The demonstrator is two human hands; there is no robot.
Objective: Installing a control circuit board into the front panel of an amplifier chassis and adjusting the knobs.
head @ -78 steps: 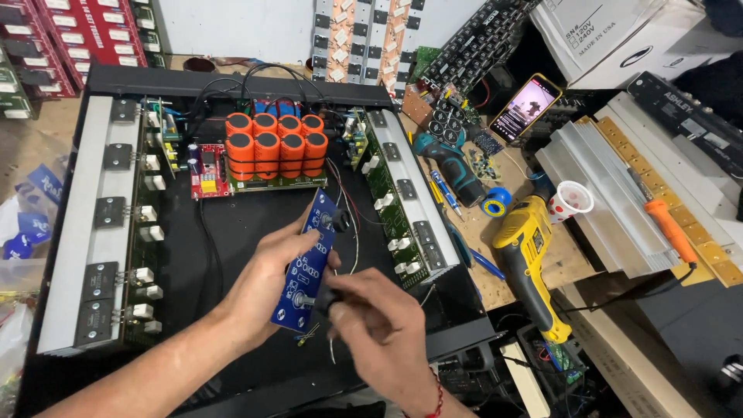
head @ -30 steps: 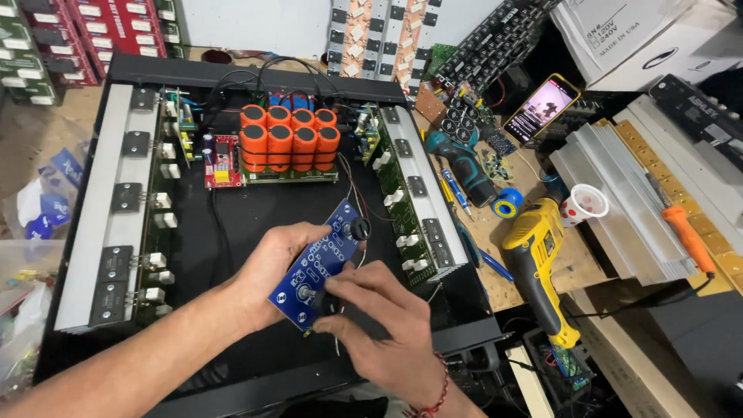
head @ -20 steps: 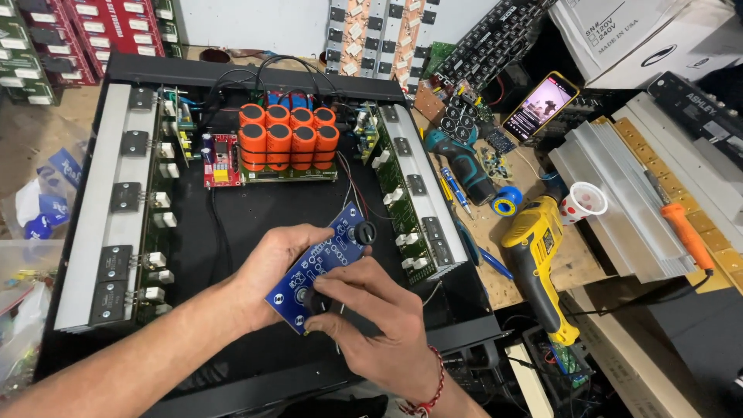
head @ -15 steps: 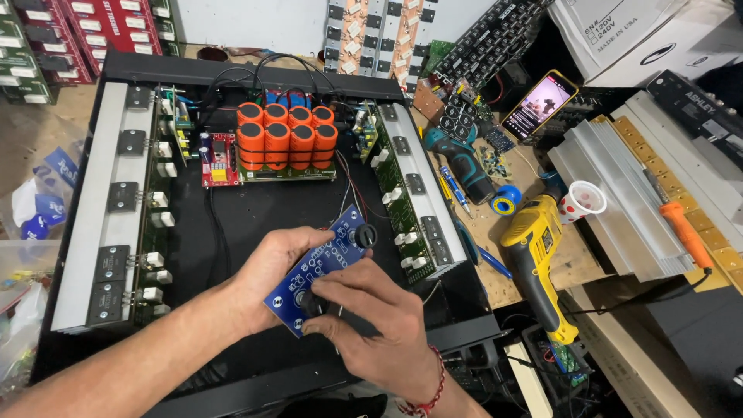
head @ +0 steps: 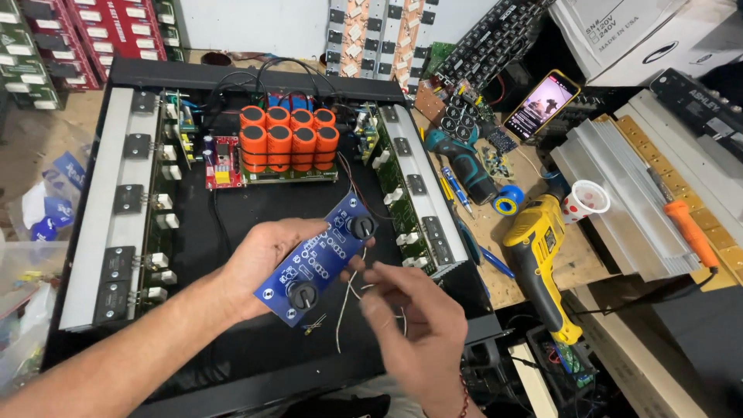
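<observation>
Boxes in red and green stack at the far left edge, and below them I see blue packets on the bench. Next comes the open black chassis, with a grey heatsink rail running down its left side and a cluster of orange capacitors on a green board near its back wall.

My left hand is over the chassis floor, clasped on the blue board: the thumb lies on the board's upper long edge, the fingers wrap under it, and the board sticks out to the right of the palm, tilted so its far end points up and right. Two black knobs sit on the board's face, one near each end.

My right hand hovers just beside the board's lower right edge, fingers pinched together on thin pale wires that hang off the board. The hand is blurred, so I cannot tell how firmly it grips them.

Further right, a second rail lines the chassis. Beyond it lie a teal driver, a blue tape roll, a yellow drill, a lit phone, a spotted cup and a long silver heatsink.
</observation>
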